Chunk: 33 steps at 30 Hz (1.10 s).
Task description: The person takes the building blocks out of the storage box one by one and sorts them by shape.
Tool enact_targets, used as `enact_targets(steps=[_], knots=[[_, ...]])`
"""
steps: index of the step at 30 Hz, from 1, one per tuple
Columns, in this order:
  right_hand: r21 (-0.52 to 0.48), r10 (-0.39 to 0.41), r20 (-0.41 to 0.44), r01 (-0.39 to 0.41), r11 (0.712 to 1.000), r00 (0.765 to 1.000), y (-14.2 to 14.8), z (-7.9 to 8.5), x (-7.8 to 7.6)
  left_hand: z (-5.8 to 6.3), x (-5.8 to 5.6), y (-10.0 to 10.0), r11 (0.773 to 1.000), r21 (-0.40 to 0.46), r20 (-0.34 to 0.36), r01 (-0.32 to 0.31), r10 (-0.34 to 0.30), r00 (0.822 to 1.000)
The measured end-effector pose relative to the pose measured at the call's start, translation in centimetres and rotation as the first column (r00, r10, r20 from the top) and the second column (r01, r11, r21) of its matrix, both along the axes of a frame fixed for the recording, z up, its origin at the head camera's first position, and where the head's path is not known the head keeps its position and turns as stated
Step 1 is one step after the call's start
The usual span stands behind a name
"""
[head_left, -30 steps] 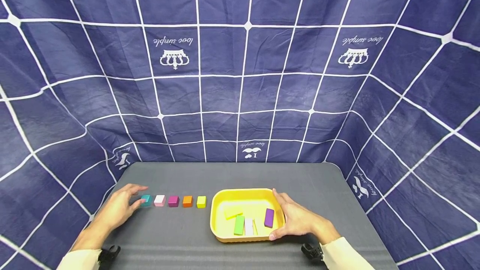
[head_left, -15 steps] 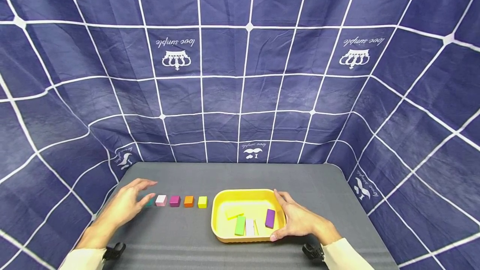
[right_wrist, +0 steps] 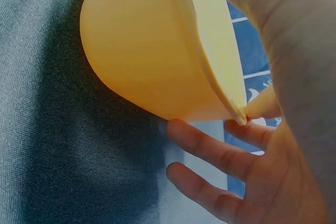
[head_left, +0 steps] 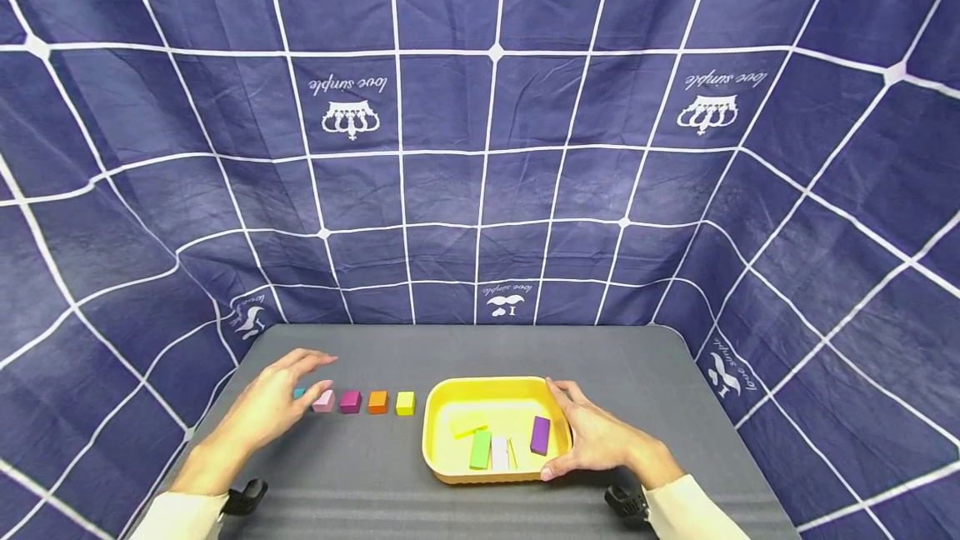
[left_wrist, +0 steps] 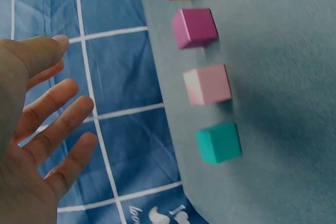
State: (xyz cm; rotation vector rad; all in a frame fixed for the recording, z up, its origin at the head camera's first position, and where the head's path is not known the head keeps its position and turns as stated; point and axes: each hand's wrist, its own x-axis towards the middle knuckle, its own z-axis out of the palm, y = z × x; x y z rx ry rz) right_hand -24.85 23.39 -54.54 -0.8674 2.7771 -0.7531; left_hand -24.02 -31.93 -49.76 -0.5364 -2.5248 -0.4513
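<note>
My left hand (head_left: pixel 275 400) hovers with fingers spread and thumb apart, holding nothing. In the head view it partly covers a teal cube (head_left: pixel 299 394) and overlaps a pink cube (head_left: pixel 324 403); the left wrist view shows it apart from both. To their right, a magenta cube (head_left: pixel 350 402), an orange cube (head_left: pixel 377 402) and a yellow cube (head_left: pixel 405 403) continue the row. My right hand (head_left: pixel 600 436) grips the right end of a yellow plastic box (head_left: pixel 432 461), its thumb at the near corner and fingers at the far one.
Inside the box lie a green block (head_left: pixel 481 449), a white block (head_left: pixel 499 452), a purple block (head_left: pixel 540 435) and yellow pieces (head_left: pixel 468 425). Beneath everything is a grey table (head_left: pixel 360 473). A blue curtain (head_left: pixel 442 190) with white lines surrounds its back and sides.
My left hand has left the teal cube and moved right and slightly farther from me, over the row's left end. My right hand stays on the box, and the cubes keep their row.
</note>
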Motion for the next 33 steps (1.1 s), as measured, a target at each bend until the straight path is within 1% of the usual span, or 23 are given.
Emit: enact_targets(steps=[3,10,15,18,21,25,28,33], knots=[[0.001,0.005,-0.003,-0.005,1.0,1.0,0.0,0.4,-0.1,0.4,0.1,1.1,1.0,-0.004,0.012,0.015,-0.015,1.0],[0.001,0.007,0.005,-0.007,1.0,1.0,-0.2,0.7,-0.2,1.1,0.7,3.7,0.998,0.003,-0.005,0.065,-0.065,0.998],[-0.025,-0.021,0.032,0.022,0.999,0.999,-0.2,0.5,0.2,1.1,1.1,5.6,0.995,-0.001,0.037,0.103,-0.103,0.994],[-0.05,-0.028,0.043,0.03,0.998,0.999,-0.3,0.2,0.4,0.9,1.3,6.5,0.993,0.001,0.07,0.116,-0.115,0.991],[-0.069,-0.028,0.047,0.031,0.997,0.999,-0.5,-0.1,0.7,0.6,1.6,7.3,0.991,0.023,0.115,0.128,-0.13,0.985],[-0.086,-0.035,0.059,0.04,0.995,0.998,-0.6,-0.5,0.9,0.0,1.7,8.5,0.989,-0.001,0.17,0.147,-0.145,0.975],[-0.099,-0.041,0.061,0.047,0.994,0.997,-0.6,-0.6,1.0,-0.5,1.5,9.7,0.982,-0.026,0.194,0.187,-0.178,0.965],[-0.111,-0.039,0.054,0.045,0.993,0.998,-0.3,-0.3,0.9,-1.2,0.8,12.0,0.967,-0.031,0.205,0.253,-0.242,0.948]])
